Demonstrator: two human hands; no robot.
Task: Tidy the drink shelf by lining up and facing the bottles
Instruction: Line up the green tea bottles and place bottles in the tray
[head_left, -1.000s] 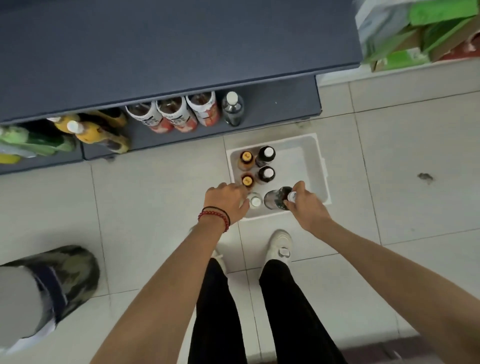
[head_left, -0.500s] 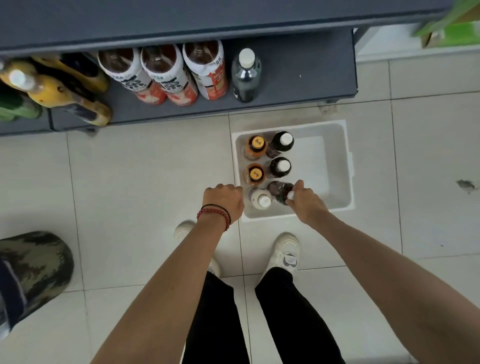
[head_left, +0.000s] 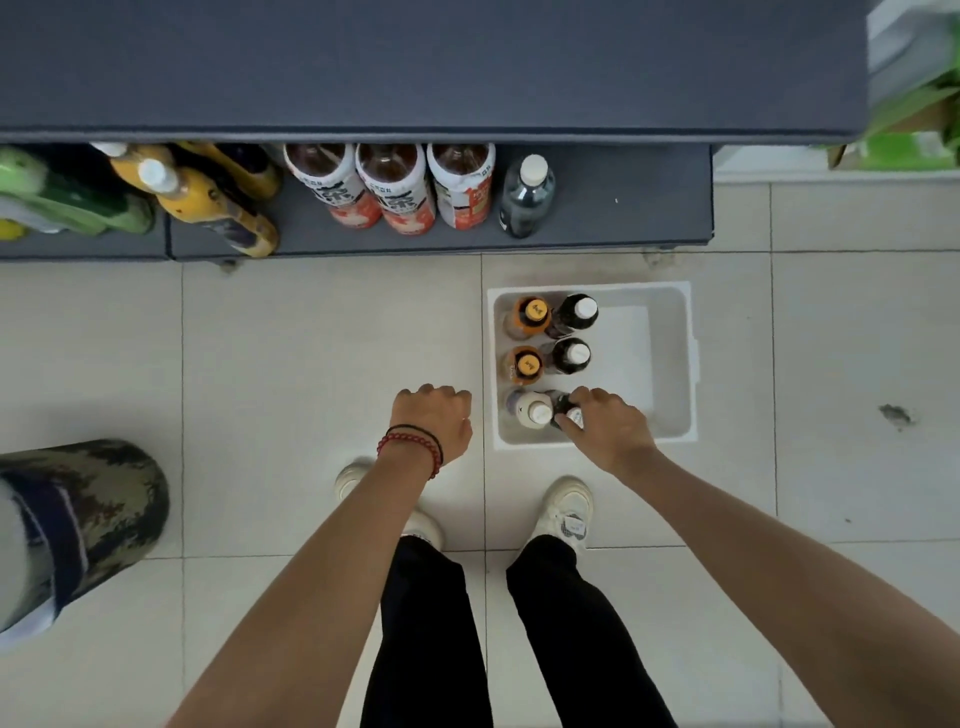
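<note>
inside bin (head_left: 688, 358), white-capped bottle (head_left: 532, 410) beside dark bottle (head_left: 561, 405) right hand (head_left: 610, 428) grips

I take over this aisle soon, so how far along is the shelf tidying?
Done: three red-and-white labelled bottles and a dark white-capped bottle stand in a row on the grey shelf. In hand: the right hand grips a dark bottle in the white plastic bin. Left: five more binned bottles; yellow bottles lean askew.

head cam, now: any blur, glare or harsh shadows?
Head view: centre sharp, right grip on the dark bottle clear in the bin; green boxes top right and green bottles far left smeared; light soft, no glare, lower shelf shaded.
</note>
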